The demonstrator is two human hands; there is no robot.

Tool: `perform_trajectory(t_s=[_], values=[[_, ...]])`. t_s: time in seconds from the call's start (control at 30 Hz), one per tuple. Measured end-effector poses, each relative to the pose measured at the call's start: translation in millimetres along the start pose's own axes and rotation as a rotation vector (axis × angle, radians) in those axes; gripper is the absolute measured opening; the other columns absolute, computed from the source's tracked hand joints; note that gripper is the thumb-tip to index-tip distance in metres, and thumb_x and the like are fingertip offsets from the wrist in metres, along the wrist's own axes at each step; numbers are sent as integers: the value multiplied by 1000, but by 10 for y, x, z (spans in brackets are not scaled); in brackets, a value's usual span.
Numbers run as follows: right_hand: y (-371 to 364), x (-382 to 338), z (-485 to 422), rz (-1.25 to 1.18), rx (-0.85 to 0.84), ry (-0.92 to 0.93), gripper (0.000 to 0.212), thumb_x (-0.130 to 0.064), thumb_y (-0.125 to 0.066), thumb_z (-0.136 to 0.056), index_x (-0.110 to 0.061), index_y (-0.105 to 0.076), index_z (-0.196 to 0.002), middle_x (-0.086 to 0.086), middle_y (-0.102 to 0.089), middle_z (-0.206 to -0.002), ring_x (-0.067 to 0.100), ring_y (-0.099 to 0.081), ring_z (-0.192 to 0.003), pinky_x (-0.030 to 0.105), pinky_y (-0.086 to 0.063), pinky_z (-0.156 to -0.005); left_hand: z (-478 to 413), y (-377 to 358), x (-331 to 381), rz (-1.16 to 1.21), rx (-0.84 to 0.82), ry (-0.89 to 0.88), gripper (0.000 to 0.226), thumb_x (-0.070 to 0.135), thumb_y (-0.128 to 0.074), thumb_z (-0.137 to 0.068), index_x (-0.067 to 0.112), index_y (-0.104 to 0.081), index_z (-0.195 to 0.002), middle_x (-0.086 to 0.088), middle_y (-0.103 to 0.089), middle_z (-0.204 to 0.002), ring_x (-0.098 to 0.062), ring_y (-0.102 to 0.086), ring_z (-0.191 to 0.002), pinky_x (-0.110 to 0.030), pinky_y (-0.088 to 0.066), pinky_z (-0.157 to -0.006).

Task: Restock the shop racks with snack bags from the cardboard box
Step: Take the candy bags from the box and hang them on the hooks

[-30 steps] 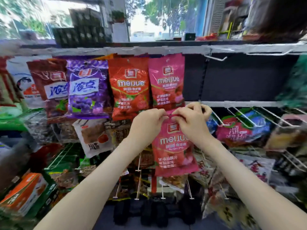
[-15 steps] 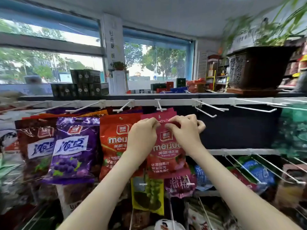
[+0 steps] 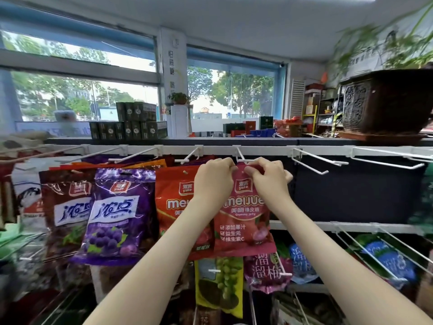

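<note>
While both forearms reach up to the top row of the rack, the left hand [image 3: 214, 177] and the right hand [image 3: 269, 177] each pinch the upper edge of a pink glossy plastic snack bag [image 3: 243, 221] printed "meijue Gummy jelly", with thumbs and curled fingers closed on its header strip, one hand at either side. The bag's top sits right at the tip of a white wire peg hook [image 3: 241, 158] that juts from the white metal rail [image 3: 264, 150]. Whether the hook passes through the bag's hang hole cannot be told, since the fingers cover that spot. Below the hands the bag hangs upright, its left edge overlapping a red glossy snack bag [image 3: 173, 207] on the neighbouring hook. Further left hang a purple snack bag with a grape picture [image 3: 114, 219] and then a brown snack bag [image 3: 65, 207]. To the right, two more white wire hooks [image 3: 318, 163] jut out in front of a dark back panel [image 3: 351, 195]. On the row beneath are a yellow bag showing green grapes [image 3: 218, 285], a magenta bag [image 3: 267, 273] and a blue bag [image 3: 300, 261]. On top of the rack, at the far right, stands a dark carved plant pot [image 3: 384, 102], and a stack of dark green boxes [image 3: 131, 123] sits by the window.
</note>
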State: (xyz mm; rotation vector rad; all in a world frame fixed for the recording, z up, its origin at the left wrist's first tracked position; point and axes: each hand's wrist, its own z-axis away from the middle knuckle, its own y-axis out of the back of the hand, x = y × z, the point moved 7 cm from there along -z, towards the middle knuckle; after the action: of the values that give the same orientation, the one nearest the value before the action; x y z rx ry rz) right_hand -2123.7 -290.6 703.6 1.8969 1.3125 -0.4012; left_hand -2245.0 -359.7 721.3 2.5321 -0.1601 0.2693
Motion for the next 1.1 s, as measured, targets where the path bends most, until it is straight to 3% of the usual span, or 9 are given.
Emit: perform_trajectory(t_s=[0.2, 0.33, 0.43, 0.5, 0.6, 0.7, 0.77, 0.87, 1.1], values=[[-187, 135, -82, -19, -78, -80, 10, -32, -57, -92, -33, -61, -83, -7, -64, -90, 15, -46, -108, 28, -11, -77, -22, -197, -82, -178, -56, 11, 25, 27, -42, -100, 15, -62, -108, -4, -66, -101, -23, -58, -96, -31, -37, -79], [-228, 182, -191, 88, -46, -82, 12, -34, -54, -93, -28, -63, -90, -10, -59, -87, 17, -49, -106, 31, -16, -81, -21, -305, -57, -366, -35, 7, 18, 23, -52, -95, 13, -59, -108, -5, -62, -103, -24, -55, -97, -33, -36, -82], [-279, 252, -249, 159, -25, -92, 17, -38, -52, -94, -25, -62, -90, -6, -59, -90, 18, -45, -109, 32, -15, -81, 8, -388, -24, -477, 7, -71, 30, 12, -74, -69, 12, -65, -97, -6, -63, -88, -26, -59, -84, -36, -46, -75], [-263, 254, -241, 205, 5, -81, 20, -40, -51, -94, -23, -62, -94, -5, -60, -93, 19, -45, -109, 35, -18, -86, 66, -528, -45, -538, -29, -138, 40, 13, -68, -72, 13, -63, -111, -6, -64, -100, -26, -59, -99, -39, -46, -88], [-192, 152, -127, 350, 110, 63, 27, -33, -56, -92, -20, -55, -115, -3, -56, -113, 18, -43, -113, 35, -18, -94, 171, -634, -88, -604, -100, -135, 55, 17, -43, -88, 6, -39, -142, -14, -48, -140, -30, -39, -135, -45, -25, -113], [-230, 84, 134, 430, 199, 254, 48, -16, -66, -83, -16, -49, -128, 4, -49, -129, 21, -38, -121, 42, -23, -102, 304, -695, -104, -645, -169, -125, 59, 22, -21, -97, 2, -4, -150, -16, -9, -158, -31, -4, -146, -47, 8, -114], [-340, 177, 311, 431, 154, 287, 51, -14, -64, -83, -14, -49, -132, 7, -49, -135, 22, -39, -126, 44, -26, -103, 413, -668, -85, -643, -162, -114, 58, 25, -16, -96, 3, -11, -150, -17, -12, -157, -31, -7, -146, -50, 7, -115], [-493, 340, 600, 393, 52, 291, 49, -23, -45, -91, -12, -45, -138, 6, -46, -142, 22, -40, -132, 39, -22, -105, 642, -615, -58, -592, -108, -133, 58, 30, -22, -92, 5, -36, -143, -18, -32, -150, -32, -27, -141, -51, -9, -115], [-620, 274, 1435, 281, -32, 368, 52, -20, -37, -88, -12, -45, -138, 5, -49, -140, 18, -39, -129, 34, -23, -105, 1489, -410, -100, -413, -119, -114, 52, 24, -38, -90, 5, -45, -138, -18, -43, -144, -31, -39, -135, -50, -24, -114]])
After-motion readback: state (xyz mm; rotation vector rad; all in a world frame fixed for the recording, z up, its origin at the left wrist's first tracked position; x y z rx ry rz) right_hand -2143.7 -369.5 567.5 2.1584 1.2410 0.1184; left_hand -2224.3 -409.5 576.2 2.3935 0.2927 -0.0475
